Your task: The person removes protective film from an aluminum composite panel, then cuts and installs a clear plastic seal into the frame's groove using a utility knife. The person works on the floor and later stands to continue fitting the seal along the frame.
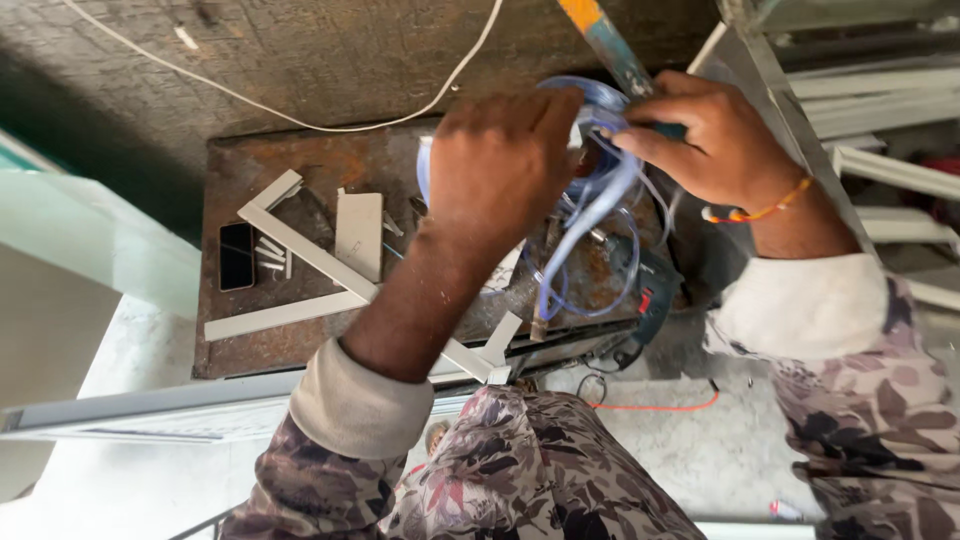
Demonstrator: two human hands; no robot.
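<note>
Head view: I hold a coil of clear blue tubing (590,215) between both hands, above the rusty worktop (300,170). My left hand (500,165) is clenched over the coil's near side; my right hand (705,135) pinches the far loops, fingers closed on them, close by a painted pole (605,40). Tubing looks light, soft, springy and slick, likely to unwind; best gripped across several loops together. A drill (650,290) seems to lie under the coil, partly hidden. Metal frame pieces (300,255) and a phone (236,256) lie further left.
</note>
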